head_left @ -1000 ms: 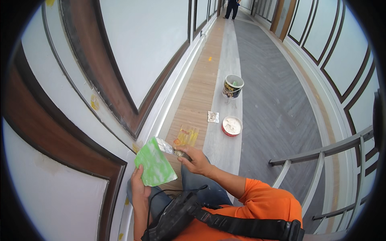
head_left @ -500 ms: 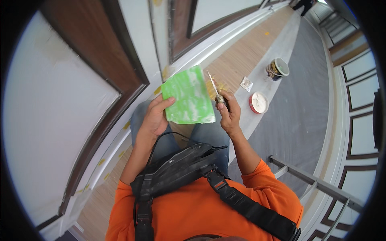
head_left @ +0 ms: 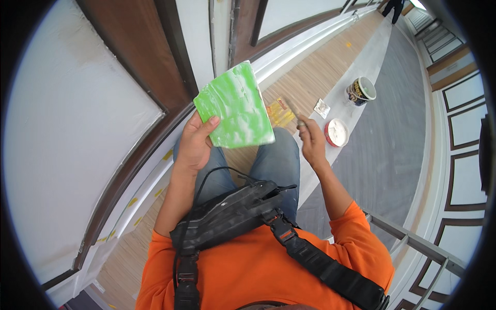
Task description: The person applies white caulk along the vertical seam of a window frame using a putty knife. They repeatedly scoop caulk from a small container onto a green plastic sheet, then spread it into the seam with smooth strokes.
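Observation:
My left hand [head_left: 195, 139] grips a flat green board [head_left: 235, 108] by its lower left corner, thumb on top. White paste is smeared in streaks over the board's face. To the right of it, my right hand [head_left: 313, 140] is closed round the handle of a putty knife [head_left: 290, 107], whose thin blade points up and left, apart from the board. Right beside that hand, a red-sided round tub [head_left: 337, 133] of white paste stands on the floor.
A bucket [head_left: 360, 91], a small silver-white packet [head_left: 321, 108] and a yellow packet [head_left: 280, 112] are on the floor ahead. A wall with brown-framed white panels [head_left: 67, 129] runs close on my left. A metal ladder [head_left: 413, 240] lies at right. Far ahead stands a person [head_left: 395, 9].
The board has risen a little and tilted in my left hand. My right hand, with the putty knife, has moved right, away from the board.

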A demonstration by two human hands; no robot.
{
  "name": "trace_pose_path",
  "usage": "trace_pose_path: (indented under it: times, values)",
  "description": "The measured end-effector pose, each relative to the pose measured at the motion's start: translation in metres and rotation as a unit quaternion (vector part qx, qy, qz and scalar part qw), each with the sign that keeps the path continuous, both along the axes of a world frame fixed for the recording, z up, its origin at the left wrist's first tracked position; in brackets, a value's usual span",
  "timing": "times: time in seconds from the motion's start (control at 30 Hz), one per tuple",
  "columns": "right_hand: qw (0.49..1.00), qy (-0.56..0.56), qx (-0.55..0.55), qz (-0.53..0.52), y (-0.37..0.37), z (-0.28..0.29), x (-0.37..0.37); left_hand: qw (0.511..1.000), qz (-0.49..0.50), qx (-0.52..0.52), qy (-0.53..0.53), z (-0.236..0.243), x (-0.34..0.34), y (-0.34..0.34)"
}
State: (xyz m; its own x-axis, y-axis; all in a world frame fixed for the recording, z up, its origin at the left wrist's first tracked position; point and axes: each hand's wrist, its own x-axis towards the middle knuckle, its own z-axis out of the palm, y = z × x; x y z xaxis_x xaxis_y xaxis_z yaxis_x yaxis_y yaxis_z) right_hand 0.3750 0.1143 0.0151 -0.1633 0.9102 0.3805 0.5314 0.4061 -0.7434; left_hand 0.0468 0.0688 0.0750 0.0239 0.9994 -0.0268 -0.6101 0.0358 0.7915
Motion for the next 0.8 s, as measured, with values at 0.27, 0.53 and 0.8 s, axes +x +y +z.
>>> trace_pose_path:
  times: [0.27,0.53,0.8]
  values:
    - [0.771,0.344,-0.520,0.130,-0.018,0.078,-0.038,0.909,0.152,0.082,0.378,-0.011,0.007,-0.004]
    - [0.790,0.427,-0.396,0.191,-0.021,0.122,-0.040,0.842,0.096,0.015,0.531,-0.033,-0.011,-0.010]
    - [0.953,-0.016,0.296,0.069,0.085,0.170,-0.080,0.997,0.033,-0.043,0.063,-0.078,-0.021,-0.009]
